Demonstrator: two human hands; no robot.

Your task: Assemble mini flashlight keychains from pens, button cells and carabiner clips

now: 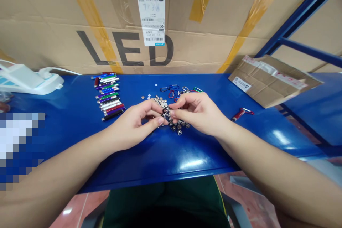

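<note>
Over the middle of the table, my left hand (139,123) and my right hand (199,112) meet, fingers pinched on a small black carabiner (166,108) with shiny metal parts at it. My fingers partly cover it, and the exact point where each hand grips is hard to make out. Beneath and beside my right fingers lies a pile of small metal clasps (179,128). Just behind my left fingertips are several silver button cells (161,100). Coloured carabiners (171,94) in blue, red, silver and green lie beyond my right hand.
Pen-like metal tubes (109,96) in many colours form a column at left. A red tube with a carabiner (238,115) lies right of my hands. A small carton (269,80), a white power strip (48,82) and a large LED carton (187,17) border the blue table (171,160).
</note>
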